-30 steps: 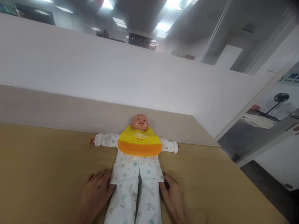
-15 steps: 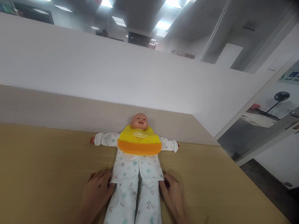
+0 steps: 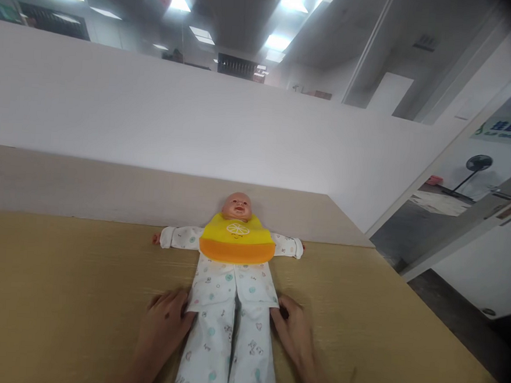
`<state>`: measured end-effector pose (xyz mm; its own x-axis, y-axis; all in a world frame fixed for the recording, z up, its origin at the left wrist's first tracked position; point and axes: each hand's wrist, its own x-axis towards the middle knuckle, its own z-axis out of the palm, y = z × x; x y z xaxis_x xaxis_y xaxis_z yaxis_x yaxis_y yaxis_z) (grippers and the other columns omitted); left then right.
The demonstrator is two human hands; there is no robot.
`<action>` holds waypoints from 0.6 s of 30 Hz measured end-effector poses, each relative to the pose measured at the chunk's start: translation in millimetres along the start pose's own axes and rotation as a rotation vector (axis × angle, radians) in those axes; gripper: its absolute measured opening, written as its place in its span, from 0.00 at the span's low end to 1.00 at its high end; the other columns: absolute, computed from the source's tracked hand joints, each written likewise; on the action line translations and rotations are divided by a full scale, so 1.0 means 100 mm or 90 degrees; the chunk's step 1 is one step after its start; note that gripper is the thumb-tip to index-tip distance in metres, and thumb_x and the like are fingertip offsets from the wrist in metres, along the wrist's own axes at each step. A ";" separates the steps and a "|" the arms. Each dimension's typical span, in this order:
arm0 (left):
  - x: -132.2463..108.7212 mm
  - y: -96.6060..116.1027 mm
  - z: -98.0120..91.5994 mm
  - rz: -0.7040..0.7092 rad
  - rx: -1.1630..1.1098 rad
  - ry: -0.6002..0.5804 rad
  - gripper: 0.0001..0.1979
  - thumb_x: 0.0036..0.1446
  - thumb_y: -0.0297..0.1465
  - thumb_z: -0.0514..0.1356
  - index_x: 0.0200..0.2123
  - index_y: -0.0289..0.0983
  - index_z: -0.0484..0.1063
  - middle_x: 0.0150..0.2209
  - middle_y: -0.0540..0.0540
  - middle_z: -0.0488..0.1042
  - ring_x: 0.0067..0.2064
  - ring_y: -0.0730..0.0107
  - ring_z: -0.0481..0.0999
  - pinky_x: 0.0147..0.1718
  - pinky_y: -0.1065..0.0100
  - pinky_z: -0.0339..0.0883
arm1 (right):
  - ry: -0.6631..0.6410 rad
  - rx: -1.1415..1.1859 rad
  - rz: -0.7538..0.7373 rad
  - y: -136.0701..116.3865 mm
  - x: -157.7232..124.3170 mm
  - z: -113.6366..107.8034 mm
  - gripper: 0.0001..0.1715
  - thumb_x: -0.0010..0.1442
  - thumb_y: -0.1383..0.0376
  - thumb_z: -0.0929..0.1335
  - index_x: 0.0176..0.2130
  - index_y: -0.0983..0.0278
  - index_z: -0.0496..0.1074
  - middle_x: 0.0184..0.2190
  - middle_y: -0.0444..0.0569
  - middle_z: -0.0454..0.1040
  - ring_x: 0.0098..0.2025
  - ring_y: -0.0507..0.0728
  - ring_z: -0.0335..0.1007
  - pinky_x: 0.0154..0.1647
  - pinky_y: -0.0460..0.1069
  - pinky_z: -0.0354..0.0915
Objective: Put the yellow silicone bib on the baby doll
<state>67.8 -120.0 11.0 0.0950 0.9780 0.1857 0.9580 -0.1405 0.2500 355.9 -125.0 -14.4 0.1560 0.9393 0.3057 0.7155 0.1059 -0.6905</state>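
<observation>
A baby doll (image 3: pixel 238 205) lies on its back with both arms stretched out sideways. It wears a patterned white shirt (image 3: pixel 214 285), matching trousers (image 3: pixel 253 343) and a yellow bib (image 3: pixel 222 230) with an orange pocket (image 3: pixel 236 252). My left hand (image 3: pixel 165 319) is closed at the shirt's lower left corner, its thumb against the hem. At the opposite corner my right hand (image 3: pixel 294 328) pinches the hem in the same way. Some fingertips of both hands are hidden by the cloth. The trouser legs run out of view at the bottom.
The doll rests on a wooden table (image 3: pixel 79 272) whose right edge slants down the view. Behind it stand a low pale board (image 3: pixel 85 185) and a white wall (image 3: pixel 156 114) with windows above. On the right are an open doorway and a standing fan (image 3: pixel 478 163).
The whole view has shifted very slightly. Both hands stay at the shirt's hem, and the doll lies as before.
</observation>
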 end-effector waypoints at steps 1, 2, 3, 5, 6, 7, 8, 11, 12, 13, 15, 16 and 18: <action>0.00 -0.01 0.00 -0.001 0.001 0.002 0.08 0.54 0.29 0.51 0.33 0.37 0.69 0.38 0.43 0.77 0.43 0.57 0.74 0.47 0.55 0.56 | -0.028 -0.004 0.009 0.01 0.00 0.00 0.18 0.57 0.56 0.61 0.22 0.63 0.64 0.21 0.45 0.70 0.25 0.55 0.66 0.27 0.47 0.58; 0.00 -0.02 -0.01 -0.001 0.001 0.003 0.07 0.54 0.30 0.51 0.32 0.37 0.69 0.39 0.43 0.77 0.43 0.57 0.73 0.47 0.55 0.56 | -0.049 -0.008 0.020 0.01 0.00 -0.01 0.19 0.58 0.55 0.60 0.22 0.63 0.63 0.22 0.45 0.69 0.26 0.55 0.65 0.27 0.47 0.58; 0.00 -0.03 -0.01 -0.001 0.003 0.002 0.07 0.53 0.30 0.51 0.31 0.37 0.68 0.39 0.43 0.77 0.44 0.57 0.73 0.47 0.55 0.57 | -0.060 -0.010 0.031 0.01 0.00 -0.02 0.19 0.59 0.55 0.60 0.22 0.63 0.62 0.21 0.45 0.69 0.26 0.55 0.65 0.28 0.47 0.58; 0.00 -0.05 -0.01 -0.005 0.008 -0.002 0.07 0.53 0.30 0.51 0.30 0.38 0.68 0.39 0.43 0.77 0.44 0.57 0.73 0.46 0.56 0.57 | -0.065 -0.011 0.045 0.00 0.01 -0.03 0.20 0.58 0.54 0.60 0.22 0.63 0.61 0.21 0.44 0.67 0.25 0.54 0.63 0.28 0.48 0.57; 0.01 -0.05 -0.01 -0.007 0.011 -0.004 0.06 0.52 0.30 0.51 0.29 0.38 0.68 0.39 0.43 0.77 0.44 0.57 0.73 0.46 0.56 0.57 | -0.068 -0.012 0.048 -0.01 0.02 -0.04 0.20 0.58 0.54 0.60 0.22 0.63 0.60 0.20 0.44 0.66 0.25 0.54 0.63 0.28 0.48 0.56; 0.01 -0.05 -0.01 -0.008 0.014 -0.005 0.06 0.52 0.29 0.51 0.29 0.38 0.68 0.38 0.43 0.77 0.44 0.57 0.73 0.46 0.56 0.57 | -0.069 -0.014 0.050 -0.02 0.02 -0.04 0.20 0.58 0.54 0.60 0.21 0.63 0.60 0.20 0.44 0.66 0.25 0.54 0.62 0.28 0.47 0.56; 0.01 -0.05 -0.01 -0.008 0.016 -0.006 0.06 0.52 0.30 0.51 0.29 0.38 0.68 0.38 0.43 0.77 0.43 0.57 0.74 0.46 0.56 0.57 | -0.071 -0.015 0.052 -0.03 0.03 -0.05 0.20 0.58 0.54 0.60 0.21 0.63 0.59 0.20 0.43 0.65 0.25 0.54 0.62 0.28 0.47 0.55; 0.00 -0.04 -0.02 -0.004 0.016 -0.008 0.07 0.53 0.31 0.51 0.28 0.38 0.67 0.37 0.43 0.76 0.43 0.56 0.74 0.46 0.56 0.58 | -0.074 -0.018 0.064 -0.06 0.03 -0.06 0.20 0.57 0.54 0.61 0.21 0.63 0.59 0.19 0.43 0.65 0.25 0.54 0.62 0.28 0.47 0.55; -0.01 -0.04 -0.03 -0.005 0.015 -0.005 0.07 0.54 0.32 0.51 0.28 0.38 0.67 0.36 0.44 0.76 0.42 0.56 0.74 0.46 0.56 0.58 | -0.077 -0.018 0.070 -0.07 0.03 -0.07 0.20 0.57 0.54 0.61 0.21 0.63 0.59 0.19 0.43 0.65 0.25 0.54 0.62 0.28 0.47 0.55; -0.03 -0.03 -0.04 -0.010 0.012 -0.001 0.08 0.54 0.33 0.51 0.28 0.38 0.67 0.35 0.44 0.76 0.42 0.57 0.74 0.46 0.56 0.58 | -0.082 -0.017 0.074 -0.07 0.03 -0.08 0.20 0.57 0.54 0.61 0.21 0.63 0.59 0.20 0.43 0.66 0.25 0.54 0.62 0.28 0.47 0.55; -0.08 -0.03 -0.05 -0.025 0.008 0.013 0.10 0.56 0.34 0.50 0.26 0.39 0.66 0.33 0.45 0.75 0.40 0.58 0.74 0.45 0.56 0.58 | -0.089 -0.014 0.077 -0.08 0.02 -0.08 0.20 0.58 0.54 0.60 0.22 0.64 0.60 0.20 0.44 0.66 0.25 0.54 0.63 0.28 0.48 0.55; -0.12 -0.03 -0.05 -0.031 0.006 0.024 0.10 0.56 0.35 0.50 0.25 0.39 0.66 0.31 0.46 0.75 0.39 0.58 0.74 0.44 0.56 0.58 | -0.091 -0.013 0.075 -0.08 0.01 -0.09 0.19 0.58 0.55 0.60 0.22 0.63 0.60 0.21 0.44 0.67 0.26 0.54 0.63 0.28 0.48 0.55; -0.20 -0.05 -0.02 -0.033 0.001 0.047 0.11 0.57 0.35 0.50 0.24 0.39 0.64 0.28 0.48 0.74 0.36 0.60 0.73 0.43 0.58 0.59 | -0.090 -0.011 0.068 -0.07 0.00 -0.09 0.18 0.58 0.56 0.60 0.22 0.63 0.60 0.22 0.44 0.67 0.26 0.54 0.64 0.29 0.48 0.56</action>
<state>60.3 -139.1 7.6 0.0259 0.9700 0.2417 0.9614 -0.0904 0.2598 356.7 -128.3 -3.9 0.1349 0.9816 0.1350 0.7115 -0.0011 -0.7027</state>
